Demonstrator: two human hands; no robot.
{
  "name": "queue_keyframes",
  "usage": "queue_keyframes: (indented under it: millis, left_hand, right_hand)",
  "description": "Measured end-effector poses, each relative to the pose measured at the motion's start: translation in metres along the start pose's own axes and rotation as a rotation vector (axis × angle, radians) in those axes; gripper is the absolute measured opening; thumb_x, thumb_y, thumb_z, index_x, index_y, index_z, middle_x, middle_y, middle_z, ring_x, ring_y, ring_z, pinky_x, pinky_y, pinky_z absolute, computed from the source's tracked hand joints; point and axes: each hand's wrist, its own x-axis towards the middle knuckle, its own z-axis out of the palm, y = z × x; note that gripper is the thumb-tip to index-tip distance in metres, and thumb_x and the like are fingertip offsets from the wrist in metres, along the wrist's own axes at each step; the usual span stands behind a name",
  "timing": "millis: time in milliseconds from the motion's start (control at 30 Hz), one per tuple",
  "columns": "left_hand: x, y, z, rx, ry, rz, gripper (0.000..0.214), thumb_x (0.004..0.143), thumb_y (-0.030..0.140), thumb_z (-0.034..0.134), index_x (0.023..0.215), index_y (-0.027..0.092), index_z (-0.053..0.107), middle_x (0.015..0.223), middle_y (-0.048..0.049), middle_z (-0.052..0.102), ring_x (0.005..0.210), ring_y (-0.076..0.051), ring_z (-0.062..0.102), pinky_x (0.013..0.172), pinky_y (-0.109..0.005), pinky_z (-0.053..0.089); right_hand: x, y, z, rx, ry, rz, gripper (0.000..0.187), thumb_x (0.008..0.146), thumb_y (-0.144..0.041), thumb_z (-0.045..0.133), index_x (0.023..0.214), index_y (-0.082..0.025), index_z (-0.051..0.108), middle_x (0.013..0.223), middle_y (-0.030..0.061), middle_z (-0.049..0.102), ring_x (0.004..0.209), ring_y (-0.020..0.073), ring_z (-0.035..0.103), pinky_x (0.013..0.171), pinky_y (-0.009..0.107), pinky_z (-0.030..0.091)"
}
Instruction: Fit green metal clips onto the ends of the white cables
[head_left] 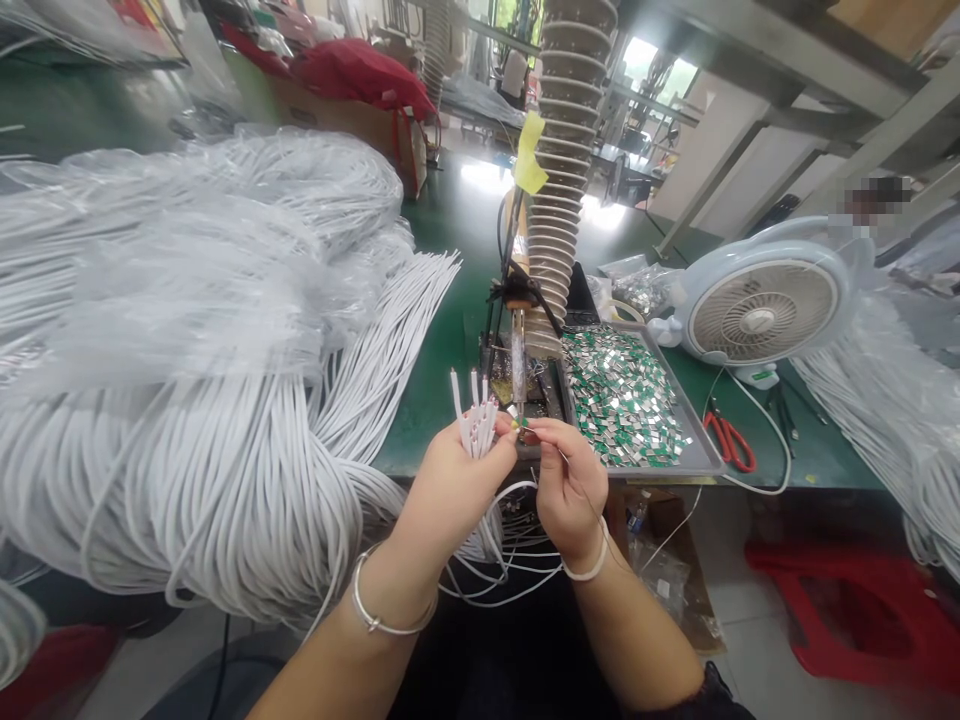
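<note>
My left hand (471,472) is closed around a bundle of white cables (474,425), their cut ends pointing up with short coloured cores showing. Its thumb and forefinger pinch at the tip of the soldering iron (518,355), which is clamped upright in front of me. My right hand (568,478) is closed in a pinch and meets the left fingertips there. A tiny green piece (523,424) shows between the two hands; whether the right fingers grip it or a thin wire is too small to tell. Below the hands, the white cables hang in loose loops.
A grey tray (709,452) of small green-and-silver connectors lies on the right, beside red-handled scissors (731,440) and a fan (765,310). A ribbed duct (566,180) hangs behind the iron. Large white cable coils (225,480) fill the left. A red stool (847,610) stands lower right.
</note>
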Motion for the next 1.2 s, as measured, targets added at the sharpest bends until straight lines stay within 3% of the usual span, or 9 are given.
queue_keyframes:
  millis: [433, 767, 1200]
  left_hand:
    - [0.0, 0.001, -0.003, -0.02, -0.033, 0.031, 0.006, 0.079, 0.025, 0.059, 0.077, 0.02, 0.057, 0.073, 0.0049, 0.055, 0.063, -0.009, 0.047, 0.065, -0.022, 0.037]
    - [0.0, 0.001, -0.003, -0.022, -0.032, 0.05, 0.005, 0.078, 0.023, 0.058, 0.076, 0.02, 0.056, 0.077, 0.0032, 0.058, 0.069, -0.011, 0.051, 0.064, -0.022, 0.037]
    - [-0.007, -0.016, -0.004, -0.004, -0.088, 0.017, 0.007, 0.08, 0.026, 0.055, 0.078, 0.019, 0.056, 0.076, 0.0019, 0.057, 0.066, -0.012, 0.051, 0.063, -0.023, 0.039]
  right_hand:
    - [0.001, -0.003, 0.001, -0.032, -0.01, -0.009, 0.023, 0.088, -0.008, 0.043, 0.1, -0.022, 0.058, 0.095, 0.006, 0.068, 0.087, 0.0168, 0.065, 0.076, 0.035, 0.056]
    - [0.0, -0.003, 0.002, -0.037, -0.013, -0.033, 0.026, 0.086, -0.005, 0.045, 0.101, -0.022, 0.058, 0.096, 0.0059, 0.067, 0.094, 0.0169, 0.063, 0.081, 0.035, 0.054]
    - [-0.014, -0.005, -0.003, -0.002, -0.052, 0.046, 0.024, 0.088, -0.008, 0.041, 0.1, -0.022, 0.056, 0.092, 0.0055, 0.062, 0.09, 0.0171, 0.06, 0.079, 0.036, 0.051]
